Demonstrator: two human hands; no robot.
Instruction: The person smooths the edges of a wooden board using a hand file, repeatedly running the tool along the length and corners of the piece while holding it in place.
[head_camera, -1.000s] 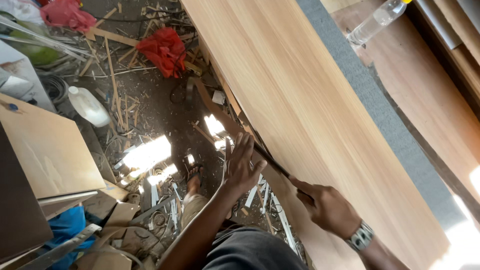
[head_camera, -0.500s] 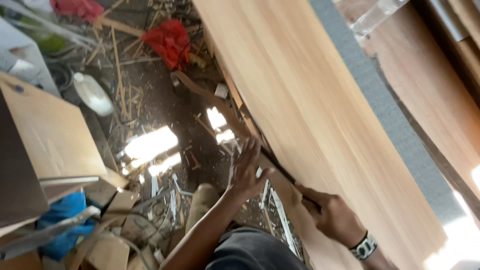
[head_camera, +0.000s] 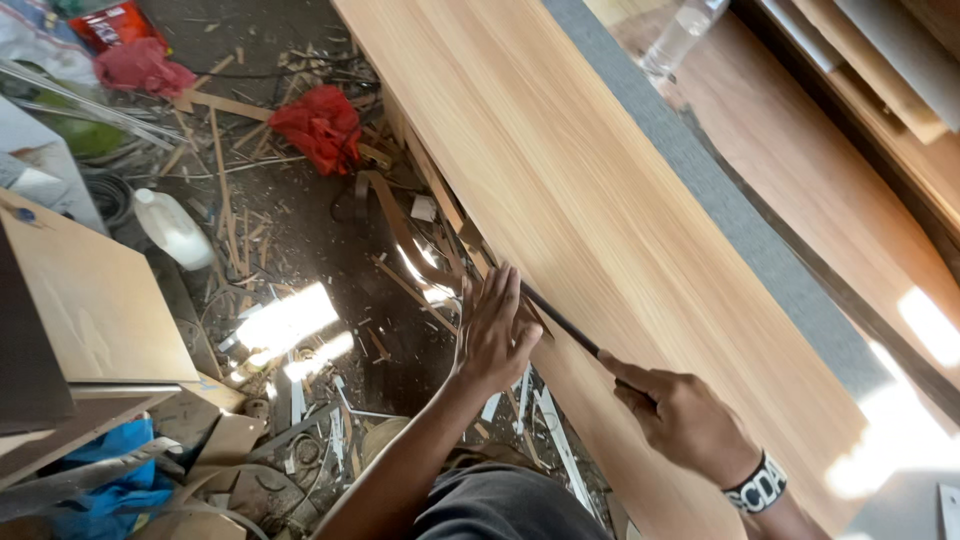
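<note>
A long light wood-grain panel (head_camera: 580, 170) runs from the top middle down to the lower right. My left hand (head_camera: 495, 330) lies flat against its near edge, fingers spread and pointing up, pressing a thin edge strip (head_camera: 445, 215). My right hand (head_camera: 680, 415), with a black wristband, grips a thin dark rod-like tool (head_camera: 560, 320). The tool's tip reaches the panel edge just beside my left fingers.
The floor on the left is littered with wood offcuts (head_camera: 225, 190), red cloth (head_camera: 320, 125) and a white plastic jug (head_camera: 172, 228). A wooden box (head_camera: 90, 300) stands at the left. A clear plastic bottle (head_camera: 680, 40) lies on another board beyond a grey strip (head_camera: 720, 210).
The view has shifted slightly. Both hands stay at the panel's edge, and the tool is angled a little higher along it.
</note>
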